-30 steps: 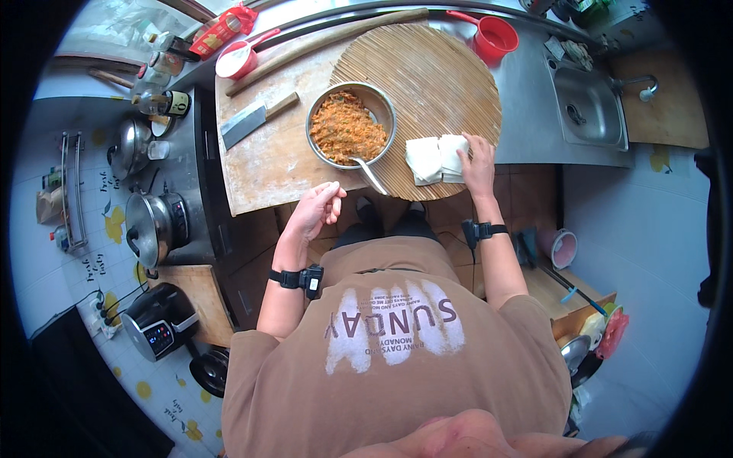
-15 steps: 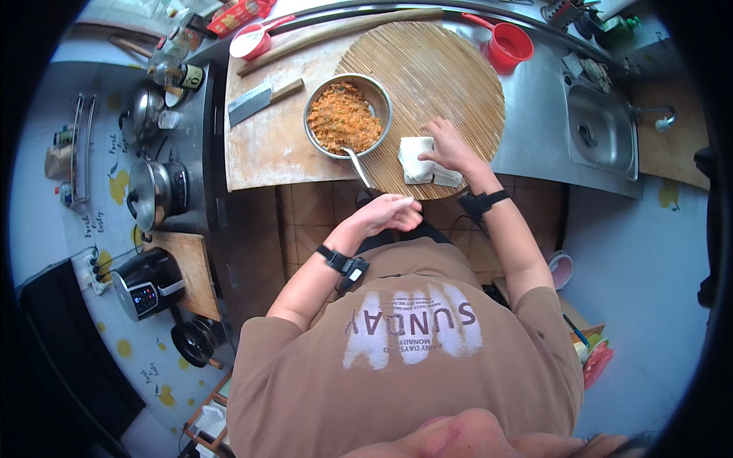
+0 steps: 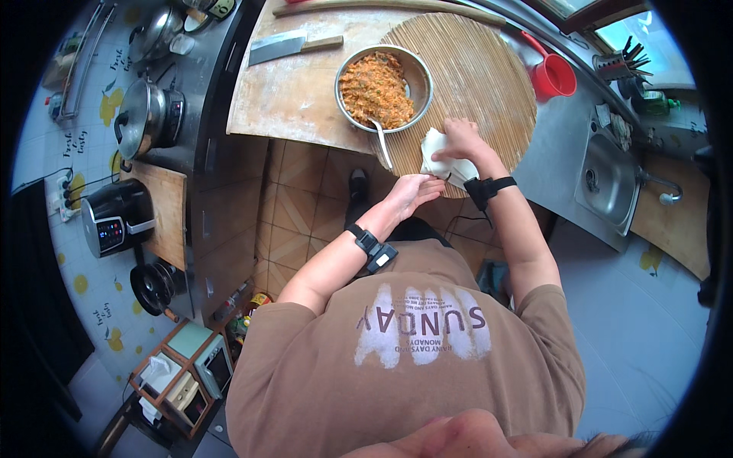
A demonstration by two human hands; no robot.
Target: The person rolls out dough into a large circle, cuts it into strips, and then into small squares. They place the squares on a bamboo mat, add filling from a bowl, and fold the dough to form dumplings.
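A small stack of white, thin dough wrappers (image 3: pixel 433 143) lies at the near edge of a round slatted mat (image 3: pixel 489 88). My right hand (image 3: pixel 463 143) is over it, thumb and fingers closing on the top wrapper, whose edge looks bent; the fingertips are partly hidden. Just in front of the mat's rim, my left hand (image 3: pixel 412 193) is held palm up with its fingers stretched out, holding nothing. Left of the wrappers stands a metal bowl (image 3: pixel 422 95) of orange, finely chopped filling (image 3: pixel 374 88). A spoon (image 3: pixel 382 143) leans in it, its handle pointing toward me.
A cleaver (image 3: pixel 279 48) lies on the floury wooden board (image 3: pixel 305 103). Behind runs a long wooden rolling pin (image 3: pixel 389 6). A red ladle-like scoop (image 3: pixel 553 76) is right of the mat, and farther right a sink (image 3: pixel 607 179). Pots (image 3: pixel 141 118) stand at left.
The view has shifted, so the counter sits farther up and right. My left hand has turned palm up and come closer to the wrappers. My right hand remains at the stack, whose top has shifted.
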